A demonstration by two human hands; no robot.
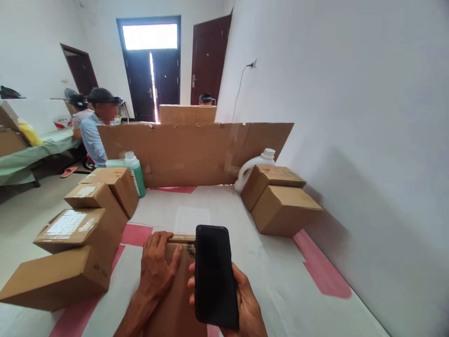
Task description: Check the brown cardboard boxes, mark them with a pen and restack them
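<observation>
As seen from the head camera, the right grip point(247, 299), a bare hand, is closed around a black, rectangular smartphone point(215, 276), thumb side to the right and fingertips at its left edge. The phone is roughly upright, leaning slightly, its dark screen facing the viewer. Left of it, the left grip point(156, 267), also bare, lies on a brown cardboard box point(171, 295), fingers along the top edge and thumb spread apart; whether it clasps or merely rests there cannot be told. The phone partly hides that box.

Under both grips is a white-covered bench point(277, 276) with pink patches. Farther left of the left grip, four brown cardboard boxes point(52, 281) stand in a row, a green plastic bottle with a white cap point(138, 175) beside the farthest. Beyond the right grip, to the right, are two more cardboard boxes point(286, 208) and a white plastic jug point(269, 156). Straight ahead stands a wide brown cardboard panel point(189, 154).
</observation>
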